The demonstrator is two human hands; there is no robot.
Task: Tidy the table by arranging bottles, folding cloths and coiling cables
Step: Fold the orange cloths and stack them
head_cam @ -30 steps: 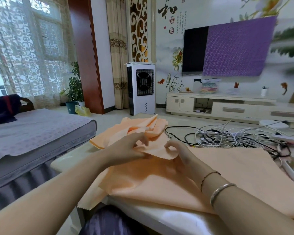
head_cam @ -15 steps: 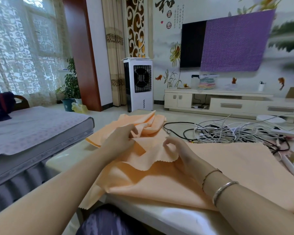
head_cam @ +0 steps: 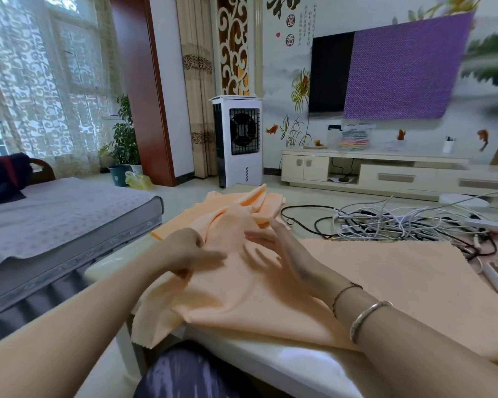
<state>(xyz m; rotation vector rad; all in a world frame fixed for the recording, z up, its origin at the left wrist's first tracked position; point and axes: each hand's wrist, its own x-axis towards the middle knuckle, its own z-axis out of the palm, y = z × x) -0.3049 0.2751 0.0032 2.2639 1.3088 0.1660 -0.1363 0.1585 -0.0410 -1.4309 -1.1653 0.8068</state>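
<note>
Head view: orange cloth [head_cam: 242, 300] under left hand [head_cam: 189, 251], right hand [head_cam: 285, 254].

Daylit lace-curtained window [head_cam: 41, 81], wall television [head_cam: 331, 73], white cabinet [head_cam: 371, 170].

Left hand [head_cam: 189, 251] curled, right hand [head_cam: 282, 254] flat

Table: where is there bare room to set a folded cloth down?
Bare patches: the table's near edge below the cloth, and the left corner by the left hand. Crowded: cables fill the far right; crumpled cloths sit beyond the right hand.
</note>
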